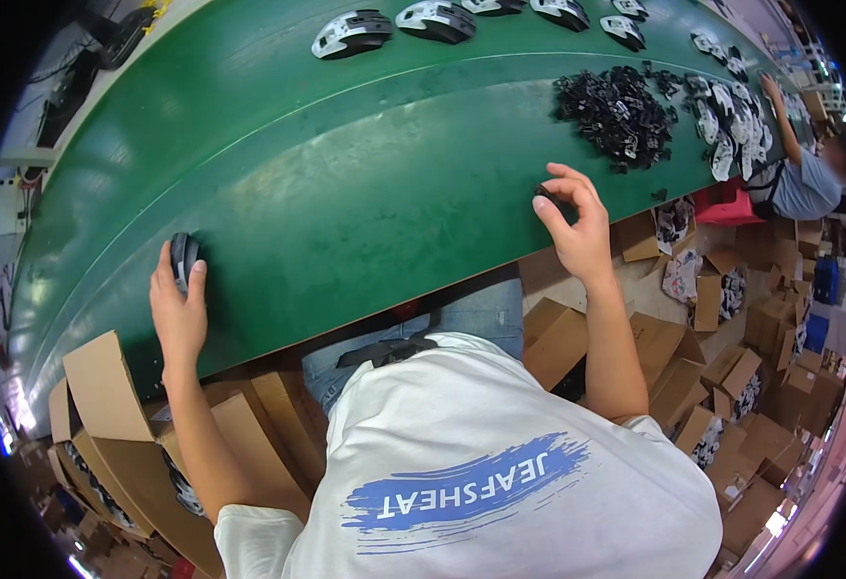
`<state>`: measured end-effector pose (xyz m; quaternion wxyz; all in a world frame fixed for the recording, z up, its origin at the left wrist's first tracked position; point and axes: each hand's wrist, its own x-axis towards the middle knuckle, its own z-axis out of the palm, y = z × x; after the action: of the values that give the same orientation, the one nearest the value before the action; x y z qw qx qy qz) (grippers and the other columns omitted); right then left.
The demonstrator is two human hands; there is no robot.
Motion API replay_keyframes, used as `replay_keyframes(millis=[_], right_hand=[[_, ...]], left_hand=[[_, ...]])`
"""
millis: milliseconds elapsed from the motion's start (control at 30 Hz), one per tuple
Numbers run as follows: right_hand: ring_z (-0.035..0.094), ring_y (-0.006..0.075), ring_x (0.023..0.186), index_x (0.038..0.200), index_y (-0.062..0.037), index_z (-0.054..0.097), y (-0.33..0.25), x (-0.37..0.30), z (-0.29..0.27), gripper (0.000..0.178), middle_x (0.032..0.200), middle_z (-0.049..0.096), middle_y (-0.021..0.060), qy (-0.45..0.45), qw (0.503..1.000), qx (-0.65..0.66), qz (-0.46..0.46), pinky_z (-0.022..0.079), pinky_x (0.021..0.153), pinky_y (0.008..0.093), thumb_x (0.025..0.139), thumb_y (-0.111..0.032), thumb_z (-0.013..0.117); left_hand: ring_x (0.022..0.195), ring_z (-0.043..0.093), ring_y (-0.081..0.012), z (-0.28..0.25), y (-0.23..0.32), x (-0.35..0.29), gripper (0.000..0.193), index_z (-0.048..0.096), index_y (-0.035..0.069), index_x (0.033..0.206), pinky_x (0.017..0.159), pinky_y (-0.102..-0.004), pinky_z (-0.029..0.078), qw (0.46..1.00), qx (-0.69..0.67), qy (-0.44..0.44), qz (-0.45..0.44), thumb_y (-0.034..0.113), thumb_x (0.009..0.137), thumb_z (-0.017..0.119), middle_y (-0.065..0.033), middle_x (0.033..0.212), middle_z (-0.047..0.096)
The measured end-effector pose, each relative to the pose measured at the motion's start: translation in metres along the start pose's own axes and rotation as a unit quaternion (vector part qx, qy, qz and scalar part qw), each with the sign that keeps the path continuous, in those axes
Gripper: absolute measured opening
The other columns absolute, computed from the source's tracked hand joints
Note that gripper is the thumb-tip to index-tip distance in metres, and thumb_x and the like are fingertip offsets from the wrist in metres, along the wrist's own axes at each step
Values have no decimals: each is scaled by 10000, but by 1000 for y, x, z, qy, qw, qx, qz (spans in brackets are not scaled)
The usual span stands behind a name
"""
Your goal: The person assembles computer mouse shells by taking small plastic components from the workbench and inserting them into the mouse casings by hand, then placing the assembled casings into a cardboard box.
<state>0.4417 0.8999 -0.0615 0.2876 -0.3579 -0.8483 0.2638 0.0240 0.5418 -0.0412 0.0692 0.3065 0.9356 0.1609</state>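
Observation:
My left hand (180, 314) is closed around a dark computer mouse shell with a pale side (185, 259), which stands on the green table at the left. Its thumb is on one side and its fingers are on the other. At the right, my right hand (582, 227) pinches a small black plastic part (551, 195) between thumb and fingers, just above the table. Beyond that hand lies a heap of similar small black parts (626, 116). Fingers cover much of both held things, so their details are hidden.
White-and-black mouse shells (436, 21) lie in a line along the table's far side. More white shells (732, 121) are gathered at the right, near a co-worker (807, 183). Open cardboard boxes (105, 386) stand below the table's near edge on both sides of me.

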Motion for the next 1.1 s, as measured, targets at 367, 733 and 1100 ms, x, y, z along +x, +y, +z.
replay_keyframes(millis=[367,733,1100], right_hand=[[697,229,954,1143,-79,774,-135,-9,65,354,1072,697,101,-78,946,262,-177,582,853,373,812,-31,892],[719,243,904,1079,-76,802,-166,-39,91,241,1124,788,91,-124,917,314,-212,545,917,399,851,-111,871],[687,209,790,967,-82,761,-176,-32,81,224,925,751,50,-181,936,255,-160,513,720,337,807,-133,910]], left_hand=[[1212,667,-300,52,191,-80,571,549,92,1490,997,-470,550,426,-881,-130,-162,517,1139,396,-140,1376,677],[1147,672,-293,42,197,-55,625,591,97,1461,906,-451,577,387,-914,-90,-84,579,1115,392,-138,1335,686],[1148,686,-275,45,198,-79,667,472,84,1563,862,-400,614,519,-853,-51,-25,560,1126,303,-165,1397,641]])
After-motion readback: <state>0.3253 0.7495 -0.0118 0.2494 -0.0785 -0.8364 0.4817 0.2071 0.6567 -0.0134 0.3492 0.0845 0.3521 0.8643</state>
